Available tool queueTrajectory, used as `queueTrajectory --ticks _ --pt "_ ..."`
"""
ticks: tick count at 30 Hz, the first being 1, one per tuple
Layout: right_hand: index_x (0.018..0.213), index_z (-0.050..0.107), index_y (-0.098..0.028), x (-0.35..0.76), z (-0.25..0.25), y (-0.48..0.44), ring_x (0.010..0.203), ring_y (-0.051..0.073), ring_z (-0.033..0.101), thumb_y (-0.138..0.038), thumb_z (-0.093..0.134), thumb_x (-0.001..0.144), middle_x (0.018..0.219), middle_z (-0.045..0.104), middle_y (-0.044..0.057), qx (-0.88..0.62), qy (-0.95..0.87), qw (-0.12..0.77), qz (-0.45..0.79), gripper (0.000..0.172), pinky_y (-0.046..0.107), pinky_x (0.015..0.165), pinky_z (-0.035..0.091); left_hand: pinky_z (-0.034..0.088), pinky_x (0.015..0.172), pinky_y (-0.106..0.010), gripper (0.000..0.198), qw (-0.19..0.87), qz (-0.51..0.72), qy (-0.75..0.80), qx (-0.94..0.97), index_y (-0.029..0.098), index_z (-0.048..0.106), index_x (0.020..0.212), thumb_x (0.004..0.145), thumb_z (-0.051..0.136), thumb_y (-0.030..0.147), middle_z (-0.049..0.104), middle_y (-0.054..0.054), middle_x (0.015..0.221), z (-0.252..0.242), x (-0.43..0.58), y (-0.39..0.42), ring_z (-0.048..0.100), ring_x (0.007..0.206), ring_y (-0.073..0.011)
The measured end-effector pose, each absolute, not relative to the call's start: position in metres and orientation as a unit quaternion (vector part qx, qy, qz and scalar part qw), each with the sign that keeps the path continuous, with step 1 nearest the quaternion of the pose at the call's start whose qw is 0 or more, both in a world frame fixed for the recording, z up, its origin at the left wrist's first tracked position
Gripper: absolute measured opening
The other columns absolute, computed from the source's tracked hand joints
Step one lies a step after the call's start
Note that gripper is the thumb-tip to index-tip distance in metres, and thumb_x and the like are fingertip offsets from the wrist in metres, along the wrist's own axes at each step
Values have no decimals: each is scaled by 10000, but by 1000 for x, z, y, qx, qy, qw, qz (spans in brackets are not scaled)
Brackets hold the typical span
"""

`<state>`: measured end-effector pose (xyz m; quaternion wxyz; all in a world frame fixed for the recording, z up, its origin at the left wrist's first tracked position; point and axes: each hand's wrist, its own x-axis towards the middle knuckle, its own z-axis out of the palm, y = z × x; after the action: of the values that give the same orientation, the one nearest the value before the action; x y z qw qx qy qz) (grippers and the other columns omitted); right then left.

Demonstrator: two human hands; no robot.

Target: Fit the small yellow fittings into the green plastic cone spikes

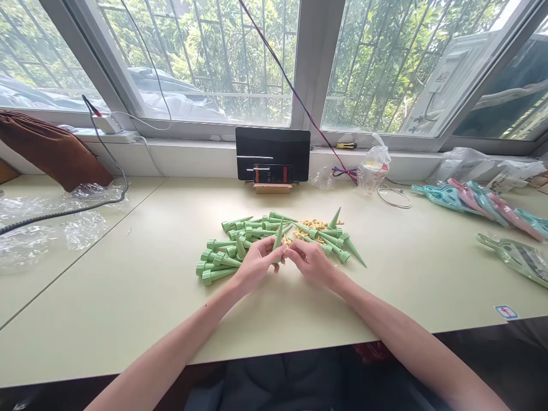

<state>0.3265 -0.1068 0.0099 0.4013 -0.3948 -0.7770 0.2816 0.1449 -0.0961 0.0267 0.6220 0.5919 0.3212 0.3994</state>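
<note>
My left hand (259, 260) is closed around a green plastic plant watering spike (278, 235), its pointed end up. Fingertips of my right hand (311, 260) are pinched together against the spike's lower side; whatever they hold is hidden or too small to make out. Around my left hand lies a heap of similar green spikes (218, 275), most with ribbed caps facing left. More green spikes (336, 240) lie just beyond my right hand. Among them is a pile of small yellowish pieces (314, 225).
Behind the heap, a tablet (273, 145) and a phone (282, 173) lean on a small stand (273, 188). A bagged cup (374, 168) and a coiled white cable (394, 197) are to the right, with pink and teal plastic items (475, 200). Plastic wrap (85, 228) and a black cable (64, 212) lie left.
</note>
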Motion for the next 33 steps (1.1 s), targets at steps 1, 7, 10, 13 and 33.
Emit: queueTrajectory --ticks 1,7,10,13,33 --pt "793 572 -175 327 9 -107 491 85 344 -378 457 1000 657 577 -16 -398 -778 397 282 312 242 502 298 462 525 -217 269 623 401 320 590 159 639 912 855 671 420 574 -20 796 26 145 -96 541 702 -129" --pt "777 515 -185 327 5 -106 494 87 349 -380 529 961 580 438 -55 -401 -784 383 280 268 238 488 274 461 528 -221 282 621 410 321 586 147 641 906 861 667 424 589 -33 793 26 146 -95 536 711 -133" --pt "749 465 -195 327 3 -105 492 86 346 -367 542 952 569 413 -63 -397 -787 379 281 277 239 488 265 460 526 -223 290 620 414 320 584 144 650 923 865 662 428 599 -41 797 27 145 -94 547 721 -139" --pt "731 443 -199 328 3 -105 494 89 336 -365 528 959 568 400 -63 -399 -791 373 276 294 245 492 264 463 528 -225 290 620 418 321 581 146 650 913 859 667 430 600 -40 794 27 145 -94 543 712 -136" --pt "826 545 -190 327 8 -106 478 92 336 -373 447 1007 560 410 -67 -403 -792 371 271 275 239 514 289 456 522 -222 246 621 407 325 586 158 632 890 861 667 399 563 -17 787 29 145 -95 522 671 -118"
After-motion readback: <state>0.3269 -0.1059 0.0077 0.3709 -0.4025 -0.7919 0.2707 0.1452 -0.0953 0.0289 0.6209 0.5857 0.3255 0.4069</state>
